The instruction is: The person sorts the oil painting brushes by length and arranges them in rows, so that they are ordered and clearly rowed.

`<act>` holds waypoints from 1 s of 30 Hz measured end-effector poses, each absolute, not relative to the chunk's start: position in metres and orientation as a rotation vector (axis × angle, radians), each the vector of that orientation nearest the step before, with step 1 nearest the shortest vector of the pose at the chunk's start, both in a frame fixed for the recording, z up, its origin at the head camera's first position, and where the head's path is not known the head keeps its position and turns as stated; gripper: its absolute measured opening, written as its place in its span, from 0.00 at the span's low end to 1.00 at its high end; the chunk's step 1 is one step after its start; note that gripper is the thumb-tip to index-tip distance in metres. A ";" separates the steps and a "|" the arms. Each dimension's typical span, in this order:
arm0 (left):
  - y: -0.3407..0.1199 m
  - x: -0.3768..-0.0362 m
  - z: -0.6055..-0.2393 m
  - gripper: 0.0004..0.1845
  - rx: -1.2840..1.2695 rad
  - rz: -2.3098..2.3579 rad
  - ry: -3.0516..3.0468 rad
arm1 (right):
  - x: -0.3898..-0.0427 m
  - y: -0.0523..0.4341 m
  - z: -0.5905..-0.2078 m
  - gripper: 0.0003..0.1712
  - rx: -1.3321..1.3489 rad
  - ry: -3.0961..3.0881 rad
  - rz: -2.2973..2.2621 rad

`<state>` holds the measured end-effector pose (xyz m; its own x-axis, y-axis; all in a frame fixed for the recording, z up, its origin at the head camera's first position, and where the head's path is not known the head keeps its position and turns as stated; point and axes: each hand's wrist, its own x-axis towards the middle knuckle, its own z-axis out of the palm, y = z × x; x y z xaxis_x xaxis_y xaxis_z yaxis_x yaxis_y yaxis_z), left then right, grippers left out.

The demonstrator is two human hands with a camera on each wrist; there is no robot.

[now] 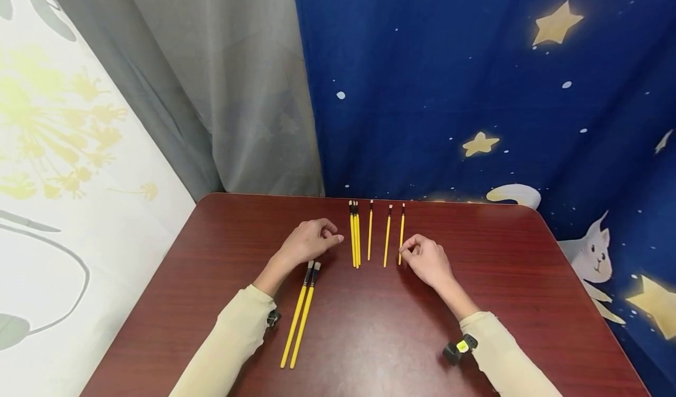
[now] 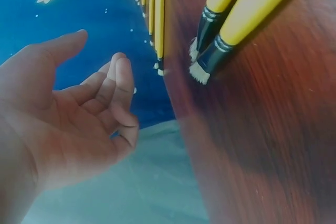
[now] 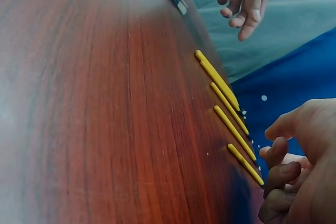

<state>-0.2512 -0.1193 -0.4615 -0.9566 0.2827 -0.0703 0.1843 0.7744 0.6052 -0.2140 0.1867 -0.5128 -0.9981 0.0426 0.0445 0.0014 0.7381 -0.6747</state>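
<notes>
Left grip (image 1: pixel 308 243) is hovering, loose and empty, left of the far brush bunch (image 1: pixel 355 236); right grip (image 1: pixel 426 261), relaxed, empty too, is hanging by the rightmost brush (image 1: pixel 402 227); two bigger brushes (image 1: pixel 304 318) are lying near-left on the desk (image 1: pixel 369 338)!

No text or label can be read; no brand, number or sign either.

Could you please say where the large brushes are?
In the head view, the large brushes lie left of centre on the table, beside the left sleeve, bristles by the left hand.
</notes>
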 end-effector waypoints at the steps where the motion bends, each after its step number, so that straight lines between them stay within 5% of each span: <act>1: -0.118 -0.254 -0.462 0.20 0.384 0.936 2.787 | -0.215 0.186 -0.513 0.05 -0.034 -2.878 1.111; 16: -0.102 -0.285 -0.472 0.23 0.347 0.866 2.653 | -0.235 0.155 -0.506 0.12 -0.014 -2.854 1.120; 30: -0.084 -0.305 -0.475 0.05 0.327 0.814 2.727 | -0.252 0.117 -0.511 0.03 0.060 -2.894 1.074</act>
